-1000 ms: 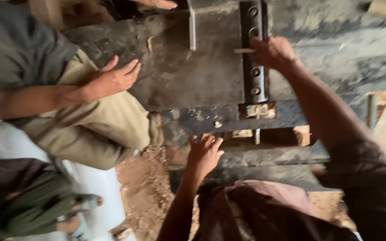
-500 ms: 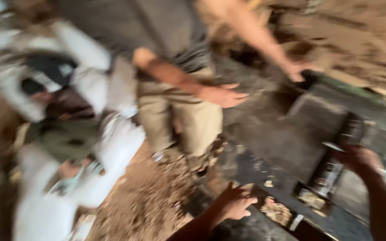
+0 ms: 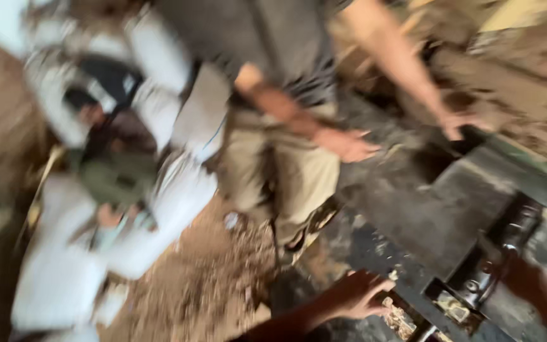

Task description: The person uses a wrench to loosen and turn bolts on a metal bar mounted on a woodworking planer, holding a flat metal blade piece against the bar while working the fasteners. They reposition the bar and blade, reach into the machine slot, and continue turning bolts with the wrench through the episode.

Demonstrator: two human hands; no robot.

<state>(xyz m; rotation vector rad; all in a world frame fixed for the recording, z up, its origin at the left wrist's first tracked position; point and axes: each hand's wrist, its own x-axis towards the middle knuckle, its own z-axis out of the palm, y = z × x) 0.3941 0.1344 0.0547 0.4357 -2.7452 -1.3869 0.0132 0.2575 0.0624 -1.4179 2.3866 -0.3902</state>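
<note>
Head view, badly blurred: the left hand (image 3: 359, 294) rests spread and released on the dark metal worktop (image 3: 438, 215), just beside the wood scraps (image 3: 400, 316). The right hand (image 3: 517, 266) reaches the metal bracket (image 3: 489, 272); its grip I cannot tell. A co-worker's hand (image 3: 349, 144) presses the worktop's far side.

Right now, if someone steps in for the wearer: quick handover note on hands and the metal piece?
Left hand: open, fingers spread, at the near edge of the dark metal slab, holding nothing.
Right hand: wrist shows at the lower right by the black bracket; the hand is too blurred to tell its grip.
A co-worker leans in opposite, one hand over the slab, the other at its far end.
Wood chips lie under the slab edge, sawdust on the floor.
What is done and what is left cannot be told.
</note>
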